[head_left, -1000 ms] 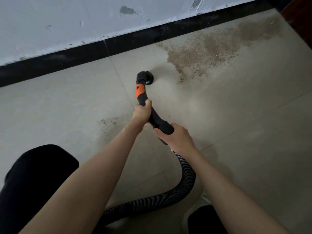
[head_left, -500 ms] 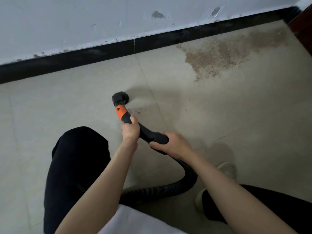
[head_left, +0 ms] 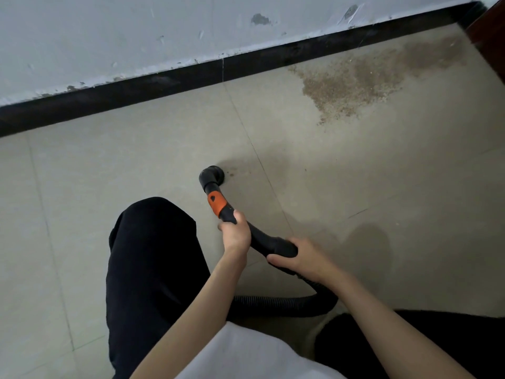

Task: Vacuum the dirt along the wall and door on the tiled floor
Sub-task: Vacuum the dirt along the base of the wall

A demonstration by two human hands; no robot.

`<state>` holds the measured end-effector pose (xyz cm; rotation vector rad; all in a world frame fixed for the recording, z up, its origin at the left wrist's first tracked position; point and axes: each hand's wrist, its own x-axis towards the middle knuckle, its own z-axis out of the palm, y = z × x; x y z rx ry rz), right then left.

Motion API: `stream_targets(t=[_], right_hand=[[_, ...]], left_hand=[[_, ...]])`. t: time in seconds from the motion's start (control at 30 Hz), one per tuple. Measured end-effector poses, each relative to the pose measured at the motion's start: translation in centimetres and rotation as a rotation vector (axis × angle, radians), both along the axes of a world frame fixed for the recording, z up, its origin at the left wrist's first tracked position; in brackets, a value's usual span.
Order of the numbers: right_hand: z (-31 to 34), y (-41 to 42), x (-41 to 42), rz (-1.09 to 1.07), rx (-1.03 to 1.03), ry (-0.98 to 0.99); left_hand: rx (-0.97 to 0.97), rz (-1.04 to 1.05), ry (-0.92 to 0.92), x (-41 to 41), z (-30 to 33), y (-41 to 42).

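Vacuum nozzle (head_left: 212, 175) on floor, just beyond left grip (head_left: 235, 233), dirt (head_left: 352, 83) well apart

The ribbed hose (head_left: 287, 303) disappears behind the right forearm, and the door (head_left: 489, 36) is cut off at the frame's right edge.

wall (head_left: 136, 36): chipped white | skirting (head_left: 164, 83): black | floor (head_left: 136, 160): beige tiles

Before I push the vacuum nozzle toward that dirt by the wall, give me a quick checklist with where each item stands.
1. Left hand grips the wand: ok.
2. Right hand grips the hose cuff: ok.
3. Nozzle down at the tiled floor: ok.
4. Path to the dirt patch free of things: ok.
5. Ribbed hose has slack: ok, it curves loosely.
6. Suction on: cannot tell.
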<state>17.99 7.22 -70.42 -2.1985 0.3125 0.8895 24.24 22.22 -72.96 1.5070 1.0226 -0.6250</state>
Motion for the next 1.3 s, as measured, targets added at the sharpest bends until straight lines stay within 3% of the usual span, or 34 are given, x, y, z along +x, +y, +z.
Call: stream_targets(t=[0.3, 0.6, 0.73, 0.93, 1.3], right_hand=[[-0.9, -1.9, -0.1, -0.127, 0.063, -0.018], [-1.7, -4.7, 0.4, -0.077, 0.155, 0.038], [-1.7, -3.8, 0.6, 0.017, 0.077, 0.002], [-1.3, 0.1, 1.9, 0.233, -0.013, -0.135], [-1.5, 2.1, 4.0, 0.317, 0.039, -0.122]], left_hand=[[-0.013, -0.041, -0.024, 1.1, -0.1, -2.4], [-0.007, -0.031, -0.022, 0.3, -0.3, -5.1], [-0.010, 0.013, -0.019, -0.8, -0.2, -5.2], [0.136, 0.131, -0.051, -1.5, -0.2, -2.0], [0.153, 0.222, -0.021, -1.7, -0.3, 0.8]])
